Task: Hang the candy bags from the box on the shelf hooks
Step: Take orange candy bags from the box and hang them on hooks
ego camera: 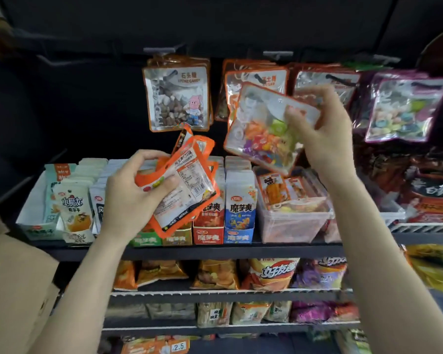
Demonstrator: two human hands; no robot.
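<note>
Shelf (pixel 215 251): dark unit before you, snack cartons on its upper tier, chip bags on the tiers below.

Box (pixel 16 290): brown cardboard, lower left, beside your left arm; its inside is out of view.

Hung bags (pixel 177 98): clusters already on the hooks along the top rail, a stone-candy cluster at left, orange ones in the middle, purple ones at right.

Tub (pixel 292 215): clear plastic, on the upper tier under your right hand, holding small packets.

Candy bag (pixel 266 126): clear front, orange edge, coloured sweets inside. Your right hand (pixel 325 131) pinches its upper right edge, fingers curled round it, and holds it tilted just in front of the middle orange cluster.

Spare bags (pixel 187 185): orange-edged, label side toward you. Your left hand (pixel 133 195) grips them as a bunch, thumb across the front, above the cartons.

Hooks (pixel 276 54): grey tips show above the clusters.

Step in hand, by judgement: hanging the right-hand bag. Next move calls for righting it, finding its top hole and threading that onto the middle hook; then passing a spare bag across.
</note>
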